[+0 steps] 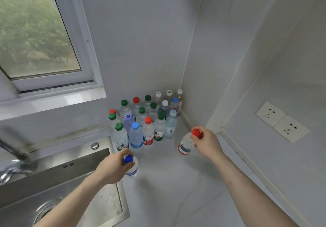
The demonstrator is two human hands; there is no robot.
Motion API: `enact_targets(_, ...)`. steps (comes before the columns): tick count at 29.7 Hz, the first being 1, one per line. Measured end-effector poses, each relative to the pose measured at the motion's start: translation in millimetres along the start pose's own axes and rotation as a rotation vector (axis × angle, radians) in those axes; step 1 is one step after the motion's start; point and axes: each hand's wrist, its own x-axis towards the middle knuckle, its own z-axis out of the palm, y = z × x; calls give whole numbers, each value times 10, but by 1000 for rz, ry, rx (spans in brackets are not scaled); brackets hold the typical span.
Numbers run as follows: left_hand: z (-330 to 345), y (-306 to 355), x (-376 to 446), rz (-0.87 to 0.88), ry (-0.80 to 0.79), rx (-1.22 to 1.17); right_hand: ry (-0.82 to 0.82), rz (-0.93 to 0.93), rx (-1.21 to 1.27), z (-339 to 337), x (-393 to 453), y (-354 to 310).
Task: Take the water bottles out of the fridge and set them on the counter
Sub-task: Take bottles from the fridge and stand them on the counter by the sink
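My left hand (pixel 114 168) grips a clear bottle with a blue cap (pixel 132 169) by its neck, low over the white counter (pixel 169 188) beside the sink. My right hand (pixel 207 143) holds a red-capped bottle with a red label (pixel 184 145) by its cap, tilted slightly, its base at or just above the counter. Several more water bottles (pixel 146 120) with green, red, blue and white caps stand upright in the counter's back corner. The fridge is out of view.
A steel sink (pixel 74 177) with a tap (pixel 12 159) fills the lower left. A window (pixel 35 32) is above it. Wall sockets (pixel 282 120) sit on the right wall. Walls close the corner behind the bottles.
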Motion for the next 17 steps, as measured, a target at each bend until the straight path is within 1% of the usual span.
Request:
enact_targets(8,-25,-246,427,-39,-10,-26,29,49,-28,252,824,-182)
enact_targets(17,-14,-338,752,-22,-37,50,28,82,-76,508,1384,-264)
